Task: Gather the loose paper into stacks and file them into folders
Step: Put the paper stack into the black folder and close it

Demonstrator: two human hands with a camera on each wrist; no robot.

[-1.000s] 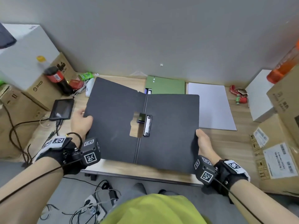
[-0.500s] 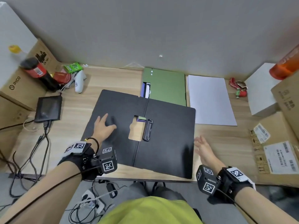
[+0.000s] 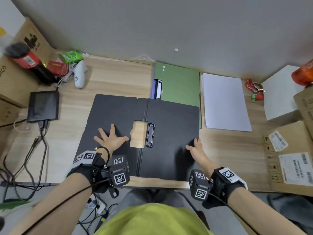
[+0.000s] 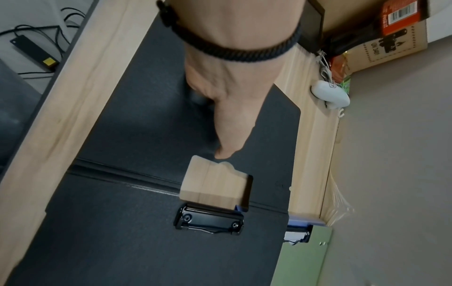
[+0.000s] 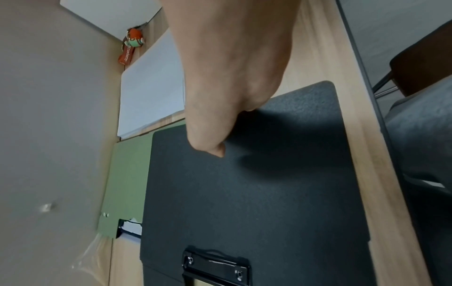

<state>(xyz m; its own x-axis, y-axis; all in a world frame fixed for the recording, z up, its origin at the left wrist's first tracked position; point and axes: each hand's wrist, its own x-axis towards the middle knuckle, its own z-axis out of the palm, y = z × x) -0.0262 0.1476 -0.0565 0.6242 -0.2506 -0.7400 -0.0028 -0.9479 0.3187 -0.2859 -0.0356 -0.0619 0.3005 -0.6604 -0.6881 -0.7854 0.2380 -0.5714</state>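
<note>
A black folder [image 3: 172, 119] lies opened flat on the wooden desk [image 3: 115, 78], its metal clip [image 3: 150, 134] beside the spine. My left hand [image 3: 110, 138] rests spread on the left cover [image 4: 151, 108], thumb near the cut-out. Over the right cover's right edge, my right hand [image 3: 194, 148] hovers with straight fingers; in the right wrist view the hand [image 5: 220, 116] casts a shadow on the cover [image 5: 281, 193]. A stack of white paper [image 3: 223, 102] lies at the right. A closed green folder [image 3: 179, 83] lies behind the black one.
A small tablet [image 3: 44, 106] with cables, a white controller [image 3: 79, 75], a soda bottle [image 3: 28, 63] and cardboard boxes [image 3: 15, 77] crowd the left. Keys [image 3: 255, 92], a white box [image 3: 279, 94] and labelled cartons [image 3: 291, 155] stand at the right. The grey wall is close behind.
The folder went from held up by both edges to lying flat on the desk. My left hand has spread on the left cover; my right hand moved onto the right cover's edge.
</note>
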